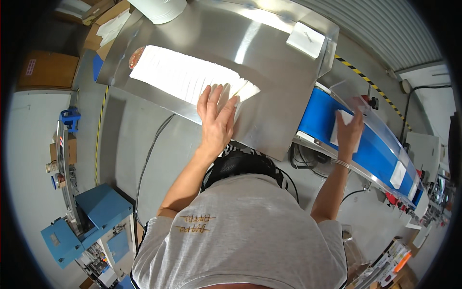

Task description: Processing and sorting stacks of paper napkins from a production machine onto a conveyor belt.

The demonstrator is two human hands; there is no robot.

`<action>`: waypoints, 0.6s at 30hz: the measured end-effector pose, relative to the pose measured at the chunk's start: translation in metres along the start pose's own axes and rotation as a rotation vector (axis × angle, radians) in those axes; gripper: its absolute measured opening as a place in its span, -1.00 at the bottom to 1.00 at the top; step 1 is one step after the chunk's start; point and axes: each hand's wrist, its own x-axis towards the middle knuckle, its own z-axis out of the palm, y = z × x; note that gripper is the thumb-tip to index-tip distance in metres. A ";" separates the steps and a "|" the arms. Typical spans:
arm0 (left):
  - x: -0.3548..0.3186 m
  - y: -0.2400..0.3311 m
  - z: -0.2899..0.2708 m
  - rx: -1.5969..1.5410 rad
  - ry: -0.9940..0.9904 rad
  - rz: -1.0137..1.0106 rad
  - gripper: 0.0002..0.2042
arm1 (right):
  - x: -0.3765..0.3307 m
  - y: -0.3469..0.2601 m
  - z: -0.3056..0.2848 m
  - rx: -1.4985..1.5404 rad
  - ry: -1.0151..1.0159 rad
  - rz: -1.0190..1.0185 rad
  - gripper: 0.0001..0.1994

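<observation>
- A broad steel table fills the upper middle, its surface shiny and bending toward the rim.
- A blue conveyor belt runs off the table's right edge, slanting down to the right, with a clear guard along its far side.
- A long fanned row of white sheets lies across the table, overlapped like shingles.
- The person's left hand lies flat on the near end of that row, fingers spread wide, palm down on the paper.
- The right hand presses a single white sheet onto the belt, fingers loosely spread over it.
- Another white sheet rides farther down the belt, well apart.
- A small white pad sits at the table's far right corner.
</observation>
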 end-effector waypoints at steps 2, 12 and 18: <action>0.000 -0.002 0.001 -0.010 0.008 0.006 -0.72 | 0.002 -0.044 0.007 0.321 -0.108 -0.281 -0.47; 0.002 -0.007 -0.004 -0.095 0.005 0.039 -0.66 | 0.007 -0.178 0.052 0.932 -0.792 -0.431 -0.58; 0.005 -0.008 -0.009 -0.117 -0.008 0.006 -0.73 | -0.001 -0.177 0.058 0.944 -0.728 -0.488 -0.65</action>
